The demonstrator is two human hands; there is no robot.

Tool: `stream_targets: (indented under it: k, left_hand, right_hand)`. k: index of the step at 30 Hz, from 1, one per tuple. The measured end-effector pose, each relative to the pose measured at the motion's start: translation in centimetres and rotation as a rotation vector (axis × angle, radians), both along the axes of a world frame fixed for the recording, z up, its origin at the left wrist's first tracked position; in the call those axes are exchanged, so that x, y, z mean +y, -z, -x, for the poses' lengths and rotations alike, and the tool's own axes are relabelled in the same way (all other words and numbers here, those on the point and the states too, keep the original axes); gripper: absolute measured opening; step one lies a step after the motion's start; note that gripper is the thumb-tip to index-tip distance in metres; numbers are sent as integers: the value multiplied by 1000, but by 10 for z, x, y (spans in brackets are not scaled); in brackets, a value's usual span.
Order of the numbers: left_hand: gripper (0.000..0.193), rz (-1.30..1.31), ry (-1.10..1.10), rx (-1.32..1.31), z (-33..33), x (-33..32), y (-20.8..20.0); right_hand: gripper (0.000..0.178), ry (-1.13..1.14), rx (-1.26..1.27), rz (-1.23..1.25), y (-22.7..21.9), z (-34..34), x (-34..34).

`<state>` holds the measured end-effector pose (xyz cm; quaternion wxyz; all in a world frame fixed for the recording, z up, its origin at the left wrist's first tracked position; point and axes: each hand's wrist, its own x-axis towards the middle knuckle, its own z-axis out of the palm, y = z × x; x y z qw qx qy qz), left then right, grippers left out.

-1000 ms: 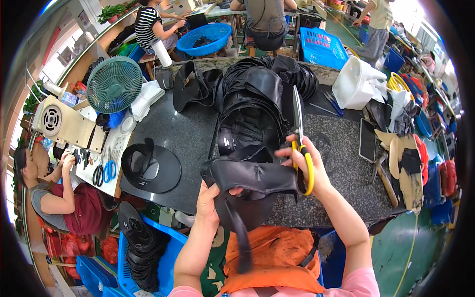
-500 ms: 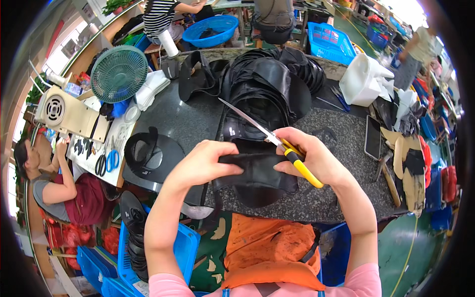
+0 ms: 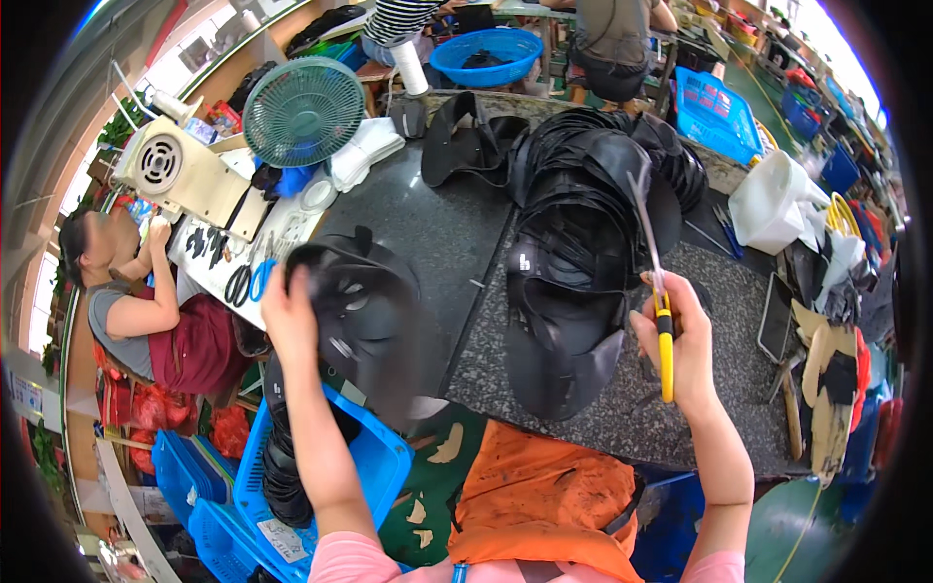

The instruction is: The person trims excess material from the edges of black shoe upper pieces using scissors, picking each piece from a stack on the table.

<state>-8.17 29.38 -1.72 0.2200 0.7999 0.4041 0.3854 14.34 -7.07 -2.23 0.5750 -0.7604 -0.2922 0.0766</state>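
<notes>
My right hand (image 3: 680, 335) is closed around scissors (image 3: 664, 335) with yellow-and-black handles, their long blades pointing away from me over the pile. To the left, my left hand (image 3: 290, 316) pinches the edge of a black sandal piece (image 3: 374, 321), a flat sole shape with a strap; both are smeared by motion. Between my hands a single black sandal piece (image 3: 567, 364) lies at the front of a big fanned stack of black sandal pieces (image 3: 583, 146) on the dark stone tabletop (image 3: 457, 243).
Farther back lies a looped black piece (image 3: 452, 146). A green fan (image 3: 304, 112) and a cream sewing machine (image 3: 170, 170) stand left, near a seated person (image 3: 136, 311). A phone (image 3: 776, 316) and a hammer (image 3: 794, 418) lie right. A blue crate (image 3: 374, 466) holds black pieces below left.
My left hand has moved left with a black sandal piece, away from the stack. My right hand has shifted right with the scissors, whose blades now point more straight ahead. The view has turned left.
</notes>
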Motion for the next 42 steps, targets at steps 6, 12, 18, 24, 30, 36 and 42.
stream_targets:
  k: [6,12,18,24,30,36,42]
  left_hand:
    - [47,-859,-47,227,-58,-6,31]
    - [45,234,825,276,-165,-109,81]
    - [38,458,953,239,-115,-128,45]
    - [49,1555,1178,132,-96,-148,25]
    - [53,1635,1204,-173,-67,-149,19]
    - [46,1654,1434,-121,-57,-131,38]
    - [31,1196,1093,-53,-35,-100,7]
  right_hand:
    - [46,61,-241,171,22,-10,7]
    - [42,43,-315,270,39,-26,17]
    - [64,54,-423,43,29,-9,9]
    - [60,-235,-162,-61,0,2,20]
    - [68,-636,497,-288,27,-30,9]
    - [60,-695,536,-324,34,-29,28]
    - [40,-711,347,59,9,-1,31]
